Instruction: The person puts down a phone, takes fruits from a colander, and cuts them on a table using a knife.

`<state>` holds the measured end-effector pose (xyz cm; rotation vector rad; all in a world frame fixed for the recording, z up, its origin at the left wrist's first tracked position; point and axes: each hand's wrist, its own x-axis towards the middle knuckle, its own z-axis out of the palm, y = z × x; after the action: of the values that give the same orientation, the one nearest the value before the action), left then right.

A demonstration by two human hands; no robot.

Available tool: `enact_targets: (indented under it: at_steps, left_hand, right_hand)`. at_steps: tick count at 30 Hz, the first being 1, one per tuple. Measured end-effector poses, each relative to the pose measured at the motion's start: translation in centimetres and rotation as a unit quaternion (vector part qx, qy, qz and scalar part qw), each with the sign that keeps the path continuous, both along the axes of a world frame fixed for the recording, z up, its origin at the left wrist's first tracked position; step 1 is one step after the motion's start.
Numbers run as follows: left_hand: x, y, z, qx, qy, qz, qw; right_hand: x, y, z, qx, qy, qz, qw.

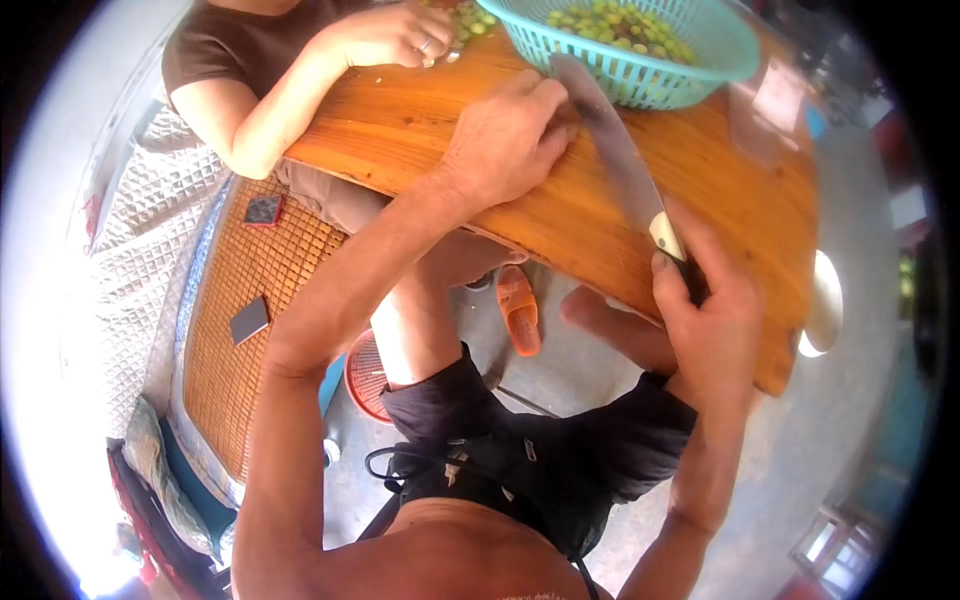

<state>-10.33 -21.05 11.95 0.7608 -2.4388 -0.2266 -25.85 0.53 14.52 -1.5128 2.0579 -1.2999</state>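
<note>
A large knife point(622, 155) with a pale handle is held by my right hand point(708, 290), its blade pointing up and left over the wooden table point(400, 120). My left hand point(510, 140) rests on the table left of the blade, fingers curled together near the blade's tip; anything inside them is hidden. Just beyond the blade tip stands a turquoise plastic basket point(650, 82) holding many small green and brownish fruits point(625, 30).
Across the table at the upper left, another person's hand point(400, 35) wearing a ring is near more green fruits point(472, 20). A woven mat seat point(235, 380) holds two phones point(250, 320). An orange slipper point(518, 312) and a red basket point(367, 378) are on the floor.
</note>
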Motion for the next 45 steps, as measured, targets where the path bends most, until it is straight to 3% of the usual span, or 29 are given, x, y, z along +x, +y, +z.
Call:
enact_targets:
  at_steps: [5, 8, 17, 22, 25, 45]
  left_hand:
    - [2.8, 0.4, 0.2, -0.036, 0.013, -0.055, 0.998]
    - [5.4, 0.8, 0.3, -0.055, 0.001, -0.001, 0.998]
    - [7.5, 1.5, -0.3, 0.032, 0.082, 0.026, 0.996]
    - [6.6, 2.5, 0.0, 0.105, 0.088, 0.084, 0.987]
    - [6.1, 2.4, -0.4, 0.036, 0.106, 0.022, 0.994]
    - [5.6, 3.2, -0.6, 0.041, 0.146, 0.022, 0.988]
  right_hand:
    - [-0.2, 0.3, -0.1, -0.045, 0.037, 0.006, 0.998]
    - [0.0, 0.3, -0.1, -0.015, 0.015, 0.005, 1.000]
    - [0.2, 0.1, 0.3, -0.034, 0.069, 0.021, 0.997]
    - [1.8, -0.2, 0.6, 0.005, -0.009, 0.044, 0.999]
    - [1.9, -1.1, -0.1, -0.019, 0.038, 0.064, 0.997]
    - [3.2, -2.0, 0.3, -0.007, 0.074, 0.092, 0.993]
